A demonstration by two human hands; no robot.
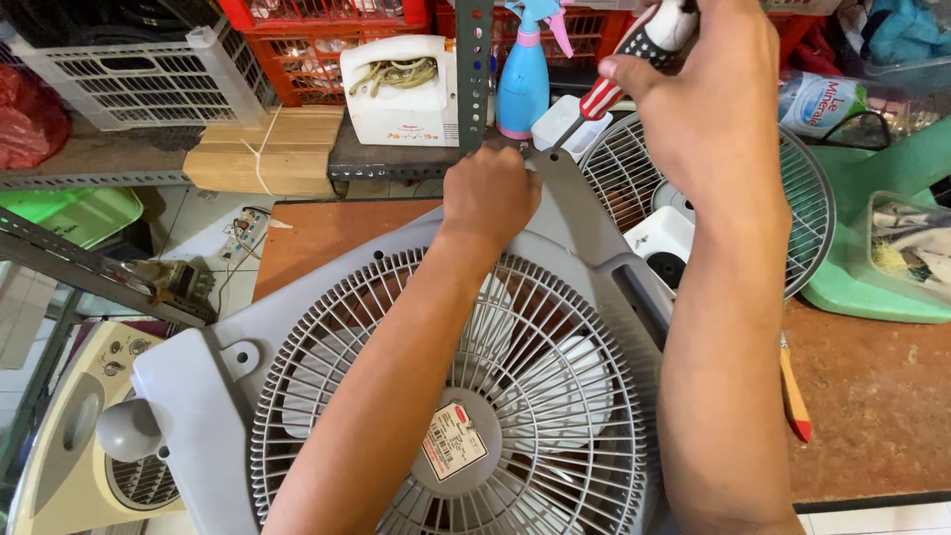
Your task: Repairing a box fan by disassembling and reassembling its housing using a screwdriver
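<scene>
Right hand (708, 94) gripping screwdriver (634, 54), left hand (488, 193) steadying grey fan (515, 396)

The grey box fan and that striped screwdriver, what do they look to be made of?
The box fan, steadied at its top corner by the left hand, looks like moulded matte grey plastic: smooth housing, thin grille ribs. The screwdriver in the right hand seems to have a glossy red, white and black plastic handle and a dark metal shaft.

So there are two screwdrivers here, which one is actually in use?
The one with the red, white and black striped handle, gripped in the right hand with its tip at the grey fan's corner. The other, orange-handled one lies untouched on the brown table.
</scene>
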